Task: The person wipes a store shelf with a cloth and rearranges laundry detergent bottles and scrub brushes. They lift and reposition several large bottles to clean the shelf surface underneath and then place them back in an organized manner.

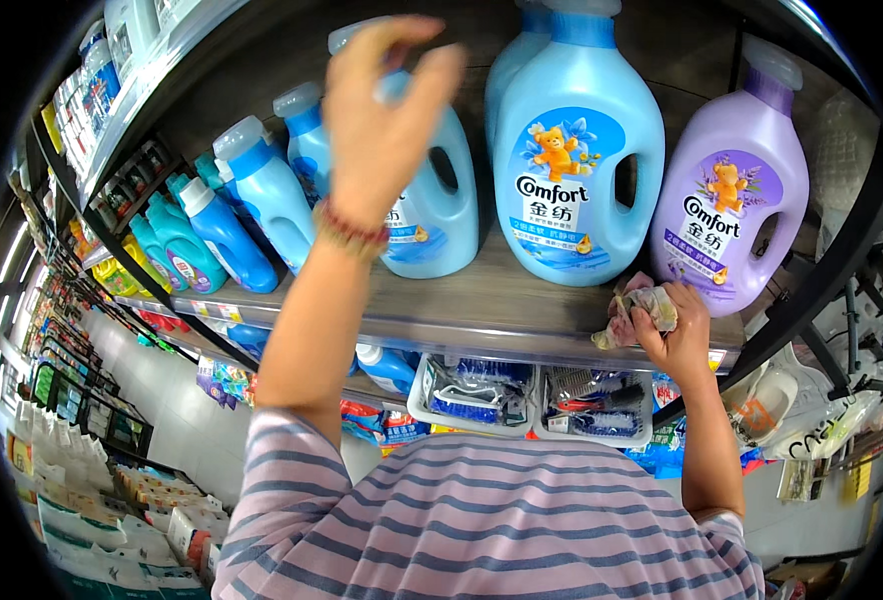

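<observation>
My left hand (389,112) is raised in front of a light blue bottle (445,217), hiding much of it. Its fingers are apart and blurred, with nothing between them. A crumpled cloth (633,311) is gripped in my right hand (678,330), low at the shelf's front edge. Just behind that hand stands a purple Comfort fabric softener bottle (734,187), slightly tilted in the view. Left of it, a large light blue Comfort bottle (573,150) stands upright, with another blue bottle partly hidden behind it. All rest on a wood-look shelf (479,307).
Smaller blue bottles (261,187) and teal bottles (186,247) line the shelf to the left. Below, white baskets (415,405) hold brushes. A black shelf post (816,277) rises at the right. Packaged goods (764,412) hang beyond it. An aisle floor (156,382) lies at left.
</observation>
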A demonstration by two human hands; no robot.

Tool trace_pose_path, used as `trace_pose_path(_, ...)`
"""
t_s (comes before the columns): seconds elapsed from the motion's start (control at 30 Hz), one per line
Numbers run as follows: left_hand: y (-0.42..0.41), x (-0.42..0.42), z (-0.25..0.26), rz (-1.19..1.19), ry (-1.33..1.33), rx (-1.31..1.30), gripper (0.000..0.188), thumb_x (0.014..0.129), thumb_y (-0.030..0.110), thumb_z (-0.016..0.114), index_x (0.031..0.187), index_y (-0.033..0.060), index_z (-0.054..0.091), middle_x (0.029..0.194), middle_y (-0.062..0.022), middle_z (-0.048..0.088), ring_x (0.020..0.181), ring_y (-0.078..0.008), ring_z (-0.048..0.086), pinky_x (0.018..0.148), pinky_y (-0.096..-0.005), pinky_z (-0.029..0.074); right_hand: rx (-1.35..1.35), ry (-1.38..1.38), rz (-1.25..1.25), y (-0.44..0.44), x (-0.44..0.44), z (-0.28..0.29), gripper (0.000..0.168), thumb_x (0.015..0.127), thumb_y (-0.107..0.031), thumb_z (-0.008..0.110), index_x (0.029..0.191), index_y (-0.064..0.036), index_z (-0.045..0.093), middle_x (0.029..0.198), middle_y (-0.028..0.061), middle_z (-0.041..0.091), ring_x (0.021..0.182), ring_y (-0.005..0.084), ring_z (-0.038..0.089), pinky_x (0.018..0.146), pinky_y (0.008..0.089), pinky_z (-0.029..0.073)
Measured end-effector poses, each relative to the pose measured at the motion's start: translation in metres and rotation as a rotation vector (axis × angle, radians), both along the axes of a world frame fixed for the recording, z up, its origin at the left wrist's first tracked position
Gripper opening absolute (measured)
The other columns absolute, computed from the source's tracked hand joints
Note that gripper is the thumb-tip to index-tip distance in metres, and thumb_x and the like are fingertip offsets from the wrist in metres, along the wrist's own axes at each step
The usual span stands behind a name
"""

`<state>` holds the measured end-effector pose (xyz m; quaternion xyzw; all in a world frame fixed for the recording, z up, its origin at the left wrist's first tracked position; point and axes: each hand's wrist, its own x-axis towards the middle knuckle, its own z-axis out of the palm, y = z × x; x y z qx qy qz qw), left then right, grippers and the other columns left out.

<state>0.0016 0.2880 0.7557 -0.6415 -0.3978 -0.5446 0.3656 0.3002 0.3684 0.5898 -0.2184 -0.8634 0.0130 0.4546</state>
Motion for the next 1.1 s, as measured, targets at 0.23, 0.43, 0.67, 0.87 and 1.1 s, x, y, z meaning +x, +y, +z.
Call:
trace_pose_path(0.23,-0.032,0.023,-0.096,-0.457,-0.859,-0.700,0.057,0.090,0.033,0.050,0.133,-0.0013,0.037,0.134,-0.0174,0.041,0.128,-0.0224,0.034,0.105,-0.0301,0.026,-0.039,0.021,0.008,0.002,-0.003,-0.003,0.016,0.072,-0.018,0.063,0.072,-0.002,0.057,0.069,0.0113,0.053,0.064,0.0317,0.049,0.059,0.0383,0.039)
trace_pose_path(0.43,0.035,0.006,-0.095,-0.390,-0.974,-0.673,0.054,0.089,0.036,0.052,0.123,-0.0053,0.044,0.108,-0.0116,0.054,0.105,-0.0187,0.047,0.089,-0.0292,0.036,-0.034,0.043,0.039,0.000,-0.002,-0.001,0.015,0.071,-0.017,0.063,0.072,-0.003,0.057,0.068,0.0112,0.053,0.063,0.0321,0.049,0.059,0.0381,0.038)
trace_pose_path(0.67,-0.001,0.012,-0.095,-0.610,-1.040,-0.616,0.048,0.091,0.041,0.049,0.111,-0.0024,0.053,0.079,-0.0016,0.056,0.070,-0.0093,0.055,0.065,-0.0214,0.043,-0.351,0.201,0.120,0.003,0.005,-0.004,0.014,0.079,-0.013,0.060,0.079,0.001,0.059,0.068,0.0056,0.056,0.059,0.0163,0.049,0.054,0.0297,0.037)
trace_pose_path(0.87,-0.045,-0.009,-0.096,-0.506,-1.011,-0.533,0.057,0.092,0.050,0.041,0.091,-0.0038,0.058,0.059,0.0003,0.046,0.050,-0.0078,0.045,0.048,-0.0213,0.040,-0.561,0.508,0.297,-0.019,-0.038,0.021,0.016,0.086,-0.014,0.057,0.092,0.001,0.059,0.072,0.0025,0.057,0.064,0.0071,0.048,0.056,0.0243,0.040)
trace_pose_path(1.1,-0.066,-0.036,-0.091,-0.473,-1.100,-0.483,0.061,0.088,0.055,0.045,0.080,-0.0047,0.056,0.050,0.0001,0.040,0.042,-0.0084,0.040,0.041,-0.0223,0.037,-0.122,-0.089,0.183,-0.056,-0.160,0.047,0.043,0.085,-0.026,0.057,0.117,0.002,0.047,0.109,0.0162,0.052,0.102,0.0308,0.051,0.086,0.0393,0.041)
